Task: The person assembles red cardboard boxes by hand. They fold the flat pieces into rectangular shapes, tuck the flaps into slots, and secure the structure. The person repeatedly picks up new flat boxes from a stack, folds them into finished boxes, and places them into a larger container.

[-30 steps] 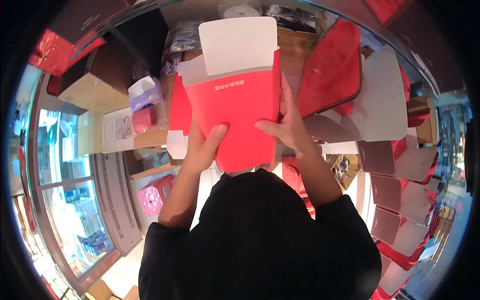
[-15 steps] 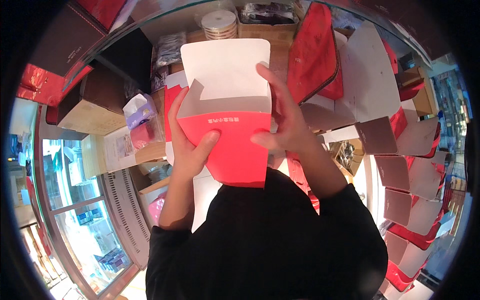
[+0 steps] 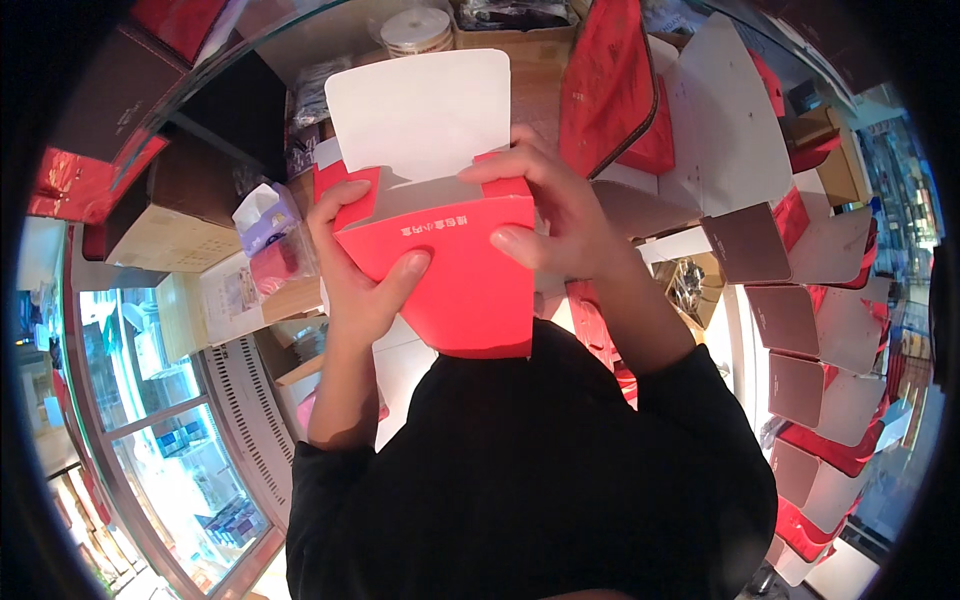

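Observation:
In front of my chest I hold up a red cardboard box (image 3: 468,290), white inside, with its large top flap standing upright at the far side. My left hand (image 3: 365,275) grips the left side, thumb on the front panel and fingers on the red left side flap, which is bent inward over the opening. My right hand (image 3: 550,205) grips the right side, its thumb on the front and its fingers pressing the right side flap inward. Between the two side flaps part of the opening shows.
A tissue pack (image 3: 266,217) and cartons stand on the bench at left. Behind the box sit a spool stack (image 3: 416,32) and an open carton (image 3: 520,45). Red bags (image 3: 610,100) and several open boxes (image 3: 745,245) crowd the right side.
Both side flaps have been folded inward over the opening by my fingers. The box has shifted slightly left and up in view.

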`<state>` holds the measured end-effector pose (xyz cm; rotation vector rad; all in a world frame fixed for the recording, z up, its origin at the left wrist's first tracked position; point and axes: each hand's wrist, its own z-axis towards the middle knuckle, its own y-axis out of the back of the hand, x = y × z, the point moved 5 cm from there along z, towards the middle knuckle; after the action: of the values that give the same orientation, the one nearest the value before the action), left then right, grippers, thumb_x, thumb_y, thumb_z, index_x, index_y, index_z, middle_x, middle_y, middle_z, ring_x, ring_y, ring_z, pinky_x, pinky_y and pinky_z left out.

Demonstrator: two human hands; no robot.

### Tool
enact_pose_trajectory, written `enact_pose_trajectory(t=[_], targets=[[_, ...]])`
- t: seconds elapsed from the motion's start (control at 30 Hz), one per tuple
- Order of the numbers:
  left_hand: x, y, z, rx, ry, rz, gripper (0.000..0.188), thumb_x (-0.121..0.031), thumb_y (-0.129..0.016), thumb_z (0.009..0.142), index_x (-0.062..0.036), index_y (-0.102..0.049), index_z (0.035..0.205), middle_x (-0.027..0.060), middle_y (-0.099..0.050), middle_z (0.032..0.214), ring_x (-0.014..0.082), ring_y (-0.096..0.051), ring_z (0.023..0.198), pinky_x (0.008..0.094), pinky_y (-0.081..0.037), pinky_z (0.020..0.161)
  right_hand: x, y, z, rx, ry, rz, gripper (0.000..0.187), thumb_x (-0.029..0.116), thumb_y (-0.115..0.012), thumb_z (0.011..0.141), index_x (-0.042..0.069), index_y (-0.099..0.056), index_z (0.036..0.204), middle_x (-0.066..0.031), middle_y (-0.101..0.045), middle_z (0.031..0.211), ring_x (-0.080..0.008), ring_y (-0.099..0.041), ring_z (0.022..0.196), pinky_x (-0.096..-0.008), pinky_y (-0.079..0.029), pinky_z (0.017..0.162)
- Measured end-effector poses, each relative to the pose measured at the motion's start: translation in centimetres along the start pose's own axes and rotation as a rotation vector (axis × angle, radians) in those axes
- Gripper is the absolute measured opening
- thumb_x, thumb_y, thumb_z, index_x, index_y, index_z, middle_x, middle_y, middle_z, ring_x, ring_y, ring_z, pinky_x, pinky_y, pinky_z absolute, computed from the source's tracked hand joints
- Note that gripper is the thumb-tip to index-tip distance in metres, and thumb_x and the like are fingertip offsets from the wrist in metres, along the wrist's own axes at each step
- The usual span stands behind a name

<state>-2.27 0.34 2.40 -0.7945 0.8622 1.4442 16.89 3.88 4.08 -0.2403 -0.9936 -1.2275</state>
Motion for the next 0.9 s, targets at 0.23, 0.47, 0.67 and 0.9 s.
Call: enact_pose_trajectory(t=[0.23, 0.47, 0.67, 0.9], targets=[[0.3, 0.5, 1.1, 0.058, 0.005, 0.043, 0.056, -0.015, -0.072, 0.071, -0.0027, -0.041, 0.116, 0.0131, -0.043, 0.119, 0.0224, -0.047, 0.109, 0.0352, -0.041, 0.092, 0.5, 0.9, 0.4, -0.091, -0.090, 0.035, 0.041, 0.015, -0.069, 0.069, 0.004, -0.058, 0.107, -0.0077, -0.050, 0.104, -0.0176, -0.052, 0.095, -0.0290, -0.045, 0.081], [0.2, 0.0, 1.7, -0.040, -0.130, -0.056, 0.043, -0.012, -0.071, 0.072, -0.0037, -0.047, 0.107, 0.0146, -0.047, 0.119, 0.0238, -0.050, 0.106, 0.0344, -0.042, 0.091, -0.1, 0.5, -0.2, -0.334, -0.017, 0.461, 0.042, 0.009, -0.073, 0.071, 0.004, -0.057, 0.110, -0.0096, -0.052, 0.112, -0.0196, -0.054, 0.103, -0.0313, -0.049, 0.084], [-0.5, -0.1, 2.3, 0.004, -0.257, 0.019, 0.037, -0.005, -0.075, 0.067, -0.0025, -0.056, 0.098, 0.0145, -0.051, 0.113, 0.0236, -0.053, 0.102, 0.0337, -0.044, 0.088, 0.4, 1.4, -0.3, -0.107, 0.080, 0.142, 0.037, 0.005, -0.068, 0.075, 0.002, -0.057, 0.110, -0.0182, -0.049, 0.120, -0.0250, -0.049, 0.112, -0.0376, -0.040, 0.094], [-0.8, -0.9, 2.5, 0.088, -0.338, 0.264, 0.034, -0.005, -0.077, 0.064, -0.0029, -0.061, 0.093, 0.0142, -0.052, 0.114, 0.0252, -0.052, 0.104, 0.0353, -0.042, 0.089, -0.1, 1.4, -0.2, -0.022, -0.091, 0.138, 0.034, 0.008, -0.068, 0.074, 0.003, -0.058, 0.106, -0.0153, -0.048, 0.126, -0.0224, -0.048, 0.114, -0.0340, -0.040, 0.094]])
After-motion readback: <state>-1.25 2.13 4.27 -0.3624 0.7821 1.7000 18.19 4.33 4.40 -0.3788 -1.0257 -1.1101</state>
